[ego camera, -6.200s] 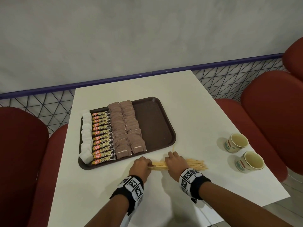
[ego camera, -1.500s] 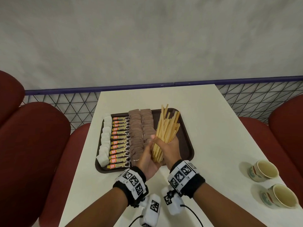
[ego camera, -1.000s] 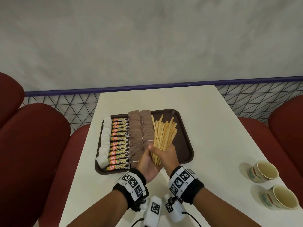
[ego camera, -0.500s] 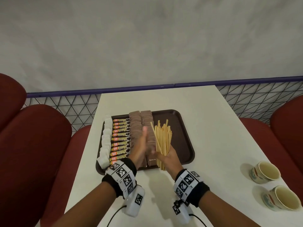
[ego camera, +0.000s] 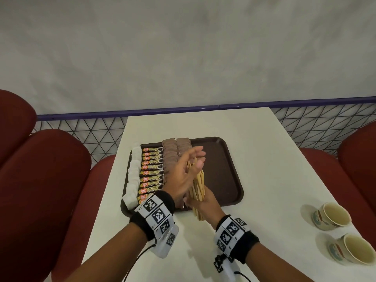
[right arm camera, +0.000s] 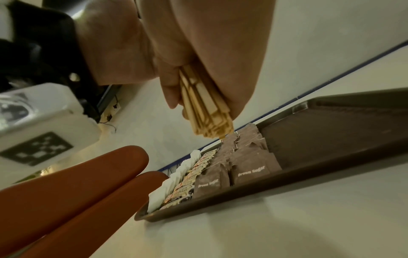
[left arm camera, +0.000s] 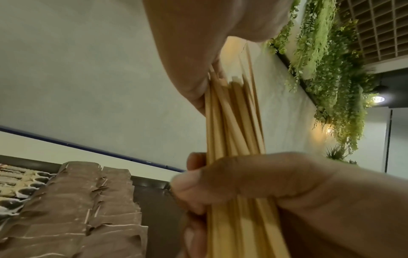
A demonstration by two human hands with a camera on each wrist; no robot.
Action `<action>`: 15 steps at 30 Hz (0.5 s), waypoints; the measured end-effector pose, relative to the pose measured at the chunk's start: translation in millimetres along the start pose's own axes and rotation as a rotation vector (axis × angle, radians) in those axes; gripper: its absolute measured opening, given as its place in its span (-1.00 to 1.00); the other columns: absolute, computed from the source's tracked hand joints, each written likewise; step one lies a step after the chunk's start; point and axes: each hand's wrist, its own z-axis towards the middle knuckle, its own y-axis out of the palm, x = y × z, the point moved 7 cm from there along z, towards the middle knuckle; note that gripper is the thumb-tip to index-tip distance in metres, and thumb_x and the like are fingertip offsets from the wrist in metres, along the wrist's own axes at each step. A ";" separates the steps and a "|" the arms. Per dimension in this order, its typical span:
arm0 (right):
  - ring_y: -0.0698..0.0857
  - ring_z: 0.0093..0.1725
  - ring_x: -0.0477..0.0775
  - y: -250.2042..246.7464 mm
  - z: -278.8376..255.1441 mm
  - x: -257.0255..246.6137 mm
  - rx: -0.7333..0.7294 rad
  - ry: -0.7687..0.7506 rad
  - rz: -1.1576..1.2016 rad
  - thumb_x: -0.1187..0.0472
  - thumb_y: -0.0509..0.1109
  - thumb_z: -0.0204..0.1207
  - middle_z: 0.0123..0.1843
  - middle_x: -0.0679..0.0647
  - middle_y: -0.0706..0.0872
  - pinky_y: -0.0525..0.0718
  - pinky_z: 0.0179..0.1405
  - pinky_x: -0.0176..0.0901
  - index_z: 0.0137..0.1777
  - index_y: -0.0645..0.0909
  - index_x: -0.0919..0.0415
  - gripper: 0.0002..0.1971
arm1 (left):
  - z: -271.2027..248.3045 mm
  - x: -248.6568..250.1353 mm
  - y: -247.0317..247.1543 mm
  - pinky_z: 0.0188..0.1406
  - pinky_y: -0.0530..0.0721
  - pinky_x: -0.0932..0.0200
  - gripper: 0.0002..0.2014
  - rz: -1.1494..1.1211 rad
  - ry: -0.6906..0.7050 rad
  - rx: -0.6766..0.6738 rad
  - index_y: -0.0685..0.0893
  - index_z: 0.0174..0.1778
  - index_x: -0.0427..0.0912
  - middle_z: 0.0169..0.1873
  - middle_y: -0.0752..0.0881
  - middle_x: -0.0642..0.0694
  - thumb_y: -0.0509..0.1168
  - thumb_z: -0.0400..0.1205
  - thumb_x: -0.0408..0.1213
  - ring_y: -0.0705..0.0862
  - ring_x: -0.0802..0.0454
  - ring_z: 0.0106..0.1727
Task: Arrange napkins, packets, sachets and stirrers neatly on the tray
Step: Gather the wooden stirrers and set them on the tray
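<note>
A bundle of wooden stirrers (ego camera: 198, 186) stands tilted over the near middle of the brown tray (ego camera: 221, 169). My right hand (ego camera: 200, 202) grips the bundle near its lower end, fingers wrapped round it (left arm camera: 264, 179). My left hand (ego camera: 189, 165) lies with straight fingers against the upper part of the stirrers (left arm camera: 234, 122). On the tray's left part lie a column of white napkins (ego camera: 132, 180), a row of coffee granule sachets (ego camera: 151, 176) and two rows of brown sugar packets (ego camera: 173, 153). The stirrers' lower ends (right arm camera: 205, 111) stick out below my fist.
The tray's right half is bare. Two paper cups (ego camera: 330, 213) (ego camera: 352, 251) stand at the near right of the white table (ego camera: 264, 149). Red seats (ego camera: 40, 180) flank the table, and a mesh rail and a wall close off the far side.
The fanned stirrers have been drawn into a tighter bundle. My left hand has let go of them, opened flat and slid up along the bundle; my right hand keeps its grip.
</note>
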 end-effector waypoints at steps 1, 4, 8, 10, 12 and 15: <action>0.68 -0.05 -0.11 -0.6 0.4 -0.7 0.005 0.001 0.004 0.45 0.40 0.46 -0.08 -0.06 0.70 0.64 0.00 -0.30 0.03 0.54 -0.02 -0.67 | 0.9 1.6 1.6 0.21 0.66 0.17 -0.31 -0.013 0.004 -0.005 0.48 0.31 0.17 0.20 0.65 0.05 0.17 0.35 0.50 0.67 0.10 0.23; 0.69 -0.08 -0.13 -1.3 1.0 -3.1 0.000 -0.010 0.001 0.47 0.38 0.45 -0.09 -0.06 0.70 0.66 -0.08 -0.35 0.04 0.54 0.01 -0.67 | -0.1 4.7 5.6 0.20 0.68 0.02 -0.59 0.093 0.015 -0.012 0.54 0.22 0.24 0.07 0.68 0.09 0.21 0.50 0.29 0.70 0.10 0.14; 0.68 -0.01 -0.09 -0.4 0.7 -1.9 -0.012 0.004 -0.045 0.41 0.41 0.44 -0.04 -0.05 0.69 0.65 -0.03 -0.33 0.15 0.53 0.07 -0.66 | -1.2 3.1 3.4 0.27 0.48 0.27 -0.79 0.297 0.059 -0.003 0.65 0.13 0.14 0.13 0.63 0.16 0.16 0.70 -0.20 0.57 0.27 0.24; 0.68 0.03 -0.06 -1.2 1.4 -0.7 -0.005 0.014 -0.060 0.39 0.43 0.43 -0.02 -0.05 0.69 0.64 0.02 -0.30 0.20 0.53 0.10 -0.63 | -2.8 -0.4 5.3 0.32 0.39 0.32 -0.75 0.354 0.036 -0.039 0.67 0.21 0.04 0.23 0.56 0.21 0.13 0.72 -0.24 0.48 0.36 0.31; 0.69 0.02 -0.05 -1.7 1.4 -0.9 0.000 0.018 -0.059 0.40 0.42 0.43 -0.03 -0.05 0.70 0.66 0.04 -0.25 0.16 0.53 0.06 -0.64 | -4.4 -2.8 7.5 0.43 0.36 0.22 -0.68 0.363 0.014 -0.078 0.55 0.39 0.07 0.37 0.48 0.23 0.13 0.72 -0.14 0.40 0.43 0.38; 0.70 0.03 0.03 -0.1 1.7 -2.6 -0.009 0.006 -0.078 0.42 0.40 0.43 -0.03 -0.01 0.70 0.67 0.09 -0.11 0.06 0.54 -0.06 -0.64 | -2.7 7.7 4.6 0.54 0.19 0.17 -0.49 0.334 0.055 -0.023 0.13 0.52 0.36 0.58 0.20 0.23 0.09 0.65 0.07 0.16 0.33 0.58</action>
